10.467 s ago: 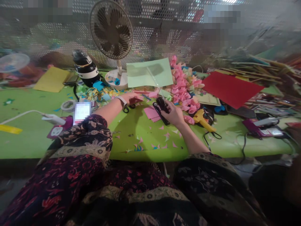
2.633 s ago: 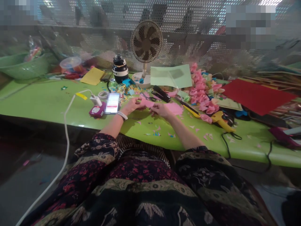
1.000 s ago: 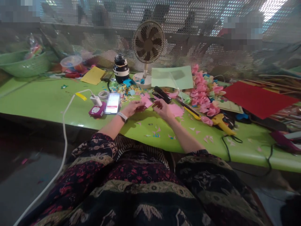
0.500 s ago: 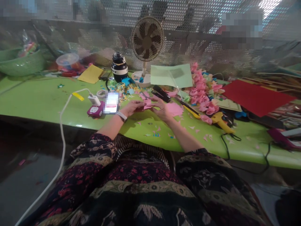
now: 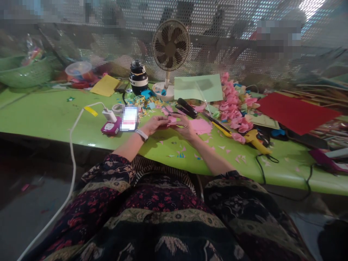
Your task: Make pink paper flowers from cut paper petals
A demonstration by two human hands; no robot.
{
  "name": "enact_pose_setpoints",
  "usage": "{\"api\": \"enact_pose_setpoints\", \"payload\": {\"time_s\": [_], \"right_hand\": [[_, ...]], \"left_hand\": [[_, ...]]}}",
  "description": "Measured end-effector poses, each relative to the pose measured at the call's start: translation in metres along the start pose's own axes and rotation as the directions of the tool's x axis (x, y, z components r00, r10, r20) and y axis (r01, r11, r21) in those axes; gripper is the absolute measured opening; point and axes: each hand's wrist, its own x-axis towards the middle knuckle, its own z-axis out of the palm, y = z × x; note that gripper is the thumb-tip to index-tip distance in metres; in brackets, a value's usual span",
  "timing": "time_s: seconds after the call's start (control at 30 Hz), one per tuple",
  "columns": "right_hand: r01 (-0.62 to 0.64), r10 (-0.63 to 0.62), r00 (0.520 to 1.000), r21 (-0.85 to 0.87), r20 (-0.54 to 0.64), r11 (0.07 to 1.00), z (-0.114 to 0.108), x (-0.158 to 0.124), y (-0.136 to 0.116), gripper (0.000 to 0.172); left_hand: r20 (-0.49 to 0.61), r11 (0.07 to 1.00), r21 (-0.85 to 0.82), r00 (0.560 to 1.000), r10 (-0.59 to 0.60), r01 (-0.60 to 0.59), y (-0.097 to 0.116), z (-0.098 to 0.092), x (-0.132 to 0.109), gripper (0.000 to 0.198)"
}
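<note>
Between my two hands is a small piece of pink paper (image 5: pixel 172 119), held a little above the green table. My left hand (image 5: pixel 155 125), with a pale watch band at the wrist, pinches its left side. The fingers of my right hand (image 5: pixel 184 126) close on the right side of the same piece. Just right of the hands lies a larger stack of pink paper (image 5: pixel 201 126). A black stapler (image 5: pixel 187 108) rests behind my right hand, and scissors (image 5: pixel 165 110) lie partly hidden behind the fingers.
A phone (image 5: pixel 129 117) and a purple power socket (image 5: pixel 111 127) with a white plug stand left. Behind are a fan (image 5: pixel 170 45), a black bottle (image 5: pixel 138 78) and green paper (image 5: pixel 198 87). Pink paper flowers (image 5: pixel 231 101), a yellow glue gun (image 5: pixel 257 140) and red paper (image 5: pixel 296 112) lie right.
Both hands have drawn slightly closer together around the pink paper, and the right fingers have come down flatter over it. The other things on the table have stayed in place.
</note>
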Motion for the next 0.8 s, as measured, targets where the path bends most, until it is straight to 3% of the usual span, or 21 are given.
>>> {"api": "enact_pose_setpoints", "payload": {"time_s": [0.2,0.37,0.5,0.67,0.8], "right_hand": [[-0.151,0.173,0.972,0.139,-0.161,0.979,0.0034,0.0022,0.0032,0.034],[-0.263,0.294,0.942,0.19,-0.162,0.946,0.0069,0.0009,0.0049,0.045],[-0.236,0.27,0.952,0.21,-0.147,0.949,0.0055,-0.0008,0.0026,0.04],[-0.19,0.194,0.981,0.238,0.007,0.953,-0.0004,-0.0033,-0.0014,0.036],[-0.081,0.083,0.997,0.19,-0.004,0.979,0.0012,-0.0013,-0.0015,0.033]], "left_hand": [[0.027,0.993,-0.003,0.993,0.116,-0.116,-0.0079,-0.001,0.003,0.014],[0.026,0.99,0.016,0.99,0.136,-0.137,-0.0082,0.0011,0.0017,0.017],[0.002,0.989,0.001,0.989,0.148,-0.148,-0.0064,0.0032,-0.0004,0.019],[-0.037,0.993,-0.007,0.992,0.119,-0.12,-0.0046,0.0044,-0.0007,0.012],[-0.049,0.996,0.011,0.995,0.088,-0.087,-0.002,0.0047,-0.0003,0.014]]}}
